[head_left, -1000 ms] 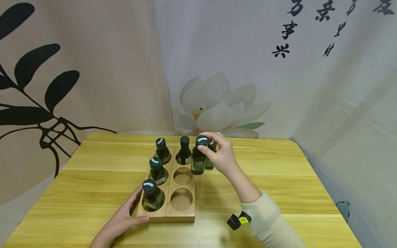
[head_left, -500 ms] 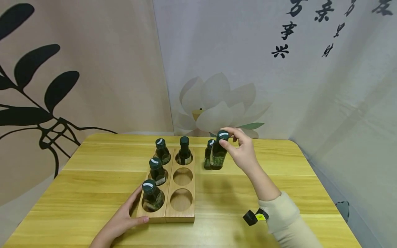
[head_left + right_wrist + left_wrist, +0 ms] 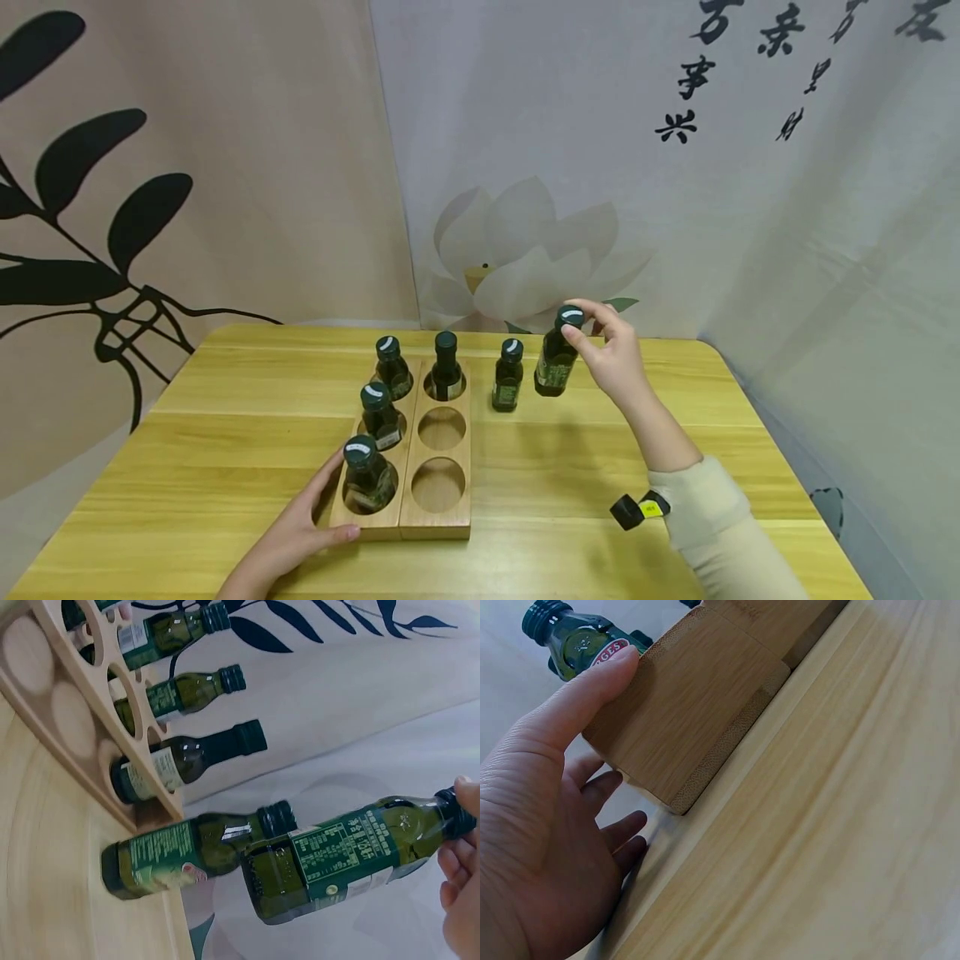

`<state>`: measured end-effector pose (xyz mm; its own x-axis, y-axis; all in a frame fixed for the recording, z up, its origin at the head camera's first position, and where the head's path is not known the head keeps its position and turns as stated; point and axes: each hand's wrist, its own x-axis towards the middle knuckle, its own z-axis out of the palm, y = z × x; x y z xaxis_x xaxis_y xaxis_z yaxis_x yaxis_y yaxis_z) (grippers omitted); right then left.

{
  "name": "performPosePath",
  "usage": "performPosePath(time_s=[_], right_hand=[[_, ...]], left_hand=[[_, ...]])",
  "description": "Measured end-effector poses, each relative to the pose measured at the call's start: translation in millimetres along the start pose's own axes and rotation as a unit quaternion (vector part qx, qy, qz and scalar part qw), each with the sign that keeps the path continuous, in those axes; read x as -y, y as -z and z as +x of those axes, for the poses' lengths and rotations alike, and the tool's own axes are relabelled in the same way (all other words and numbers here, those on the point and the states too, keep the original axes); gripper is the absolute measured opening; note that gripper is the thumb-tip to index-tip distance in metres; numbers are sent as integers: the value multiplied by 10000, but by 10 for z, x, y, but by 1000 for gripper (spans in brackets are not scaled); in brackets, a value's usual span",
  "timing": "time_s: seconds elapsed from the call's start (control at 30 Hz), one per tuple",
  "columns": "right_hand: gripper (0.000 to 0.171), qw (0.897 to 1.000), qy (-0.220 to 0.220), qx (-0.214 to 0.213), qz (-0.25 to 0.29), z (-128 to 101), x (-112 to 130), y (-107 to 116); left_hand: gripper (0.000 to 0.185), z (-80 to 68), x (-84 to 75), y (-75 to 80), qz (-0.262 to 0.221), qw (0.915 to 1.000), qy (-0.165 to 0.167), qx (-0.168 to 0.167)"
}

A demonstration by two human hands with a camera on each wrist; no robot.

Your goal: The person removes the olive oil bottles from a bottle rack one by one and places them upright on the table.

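My right hand (image 3: pixel 615 354) pinches a small green glass oil bottle (image 3: pixel 556 360) by its dark cap, thumb in front and fingers behind. The bottle hangs slightly tilted, and the right wrist view shows its printed back label. Left of it a second oil bottle (image 3: pixel 507 383) stands upright on the table. My left hand (image 3: pixel 296 525) rests at the near left corner of the wooden rack (image 3: pixel 437 531). Its thumb touches the front face, and its other fingers lie loosely along the left side, relaxed in the left wrist view.
Three oil bottles fill the rack's left row, the nearest one (image 3: pixel 363 475) beside my left hand. A slimmer dark bottle (image 3: pixel 447 367) stands in the far right hole. Two right-row holes hold nothing. A printed curtain (image 3: pixel 540 167) hangs behind the table (image 3: pixel 225 400).
My right hand has carried the held bottle to the right, from beside the rack to past the standing bottle, which now shows fully. The left hand and rack have stayed put.
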<state>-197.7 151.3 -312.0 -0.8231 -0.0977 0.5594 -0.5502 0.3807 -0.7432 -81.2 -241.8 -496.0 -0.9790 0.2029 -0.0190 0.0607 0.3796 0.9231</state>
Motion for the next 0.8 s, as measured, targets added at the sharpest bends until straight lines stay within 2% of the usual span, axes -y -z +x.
performPosePath(time_s=[0.1,0.33,0.47,0.8], right_hand=[[26,9999,-90,-10,-97,15,-45,7],[29,9996,-261,2,-92,60,-557,-24],[29,9993,-340,58,-143,29,-734,-56],[31,9980,-607,91,-132,-86,-944,-189]], left_hand=[[103,-11,-4,-2,-6,10000,14,7],[103,-13,-15,-3,-19,10000,-2,-19],[102,-11,-13,-2,-12,10000,-39,-14],[101,-7,-13,-7,-26,10000,-73,-45]])
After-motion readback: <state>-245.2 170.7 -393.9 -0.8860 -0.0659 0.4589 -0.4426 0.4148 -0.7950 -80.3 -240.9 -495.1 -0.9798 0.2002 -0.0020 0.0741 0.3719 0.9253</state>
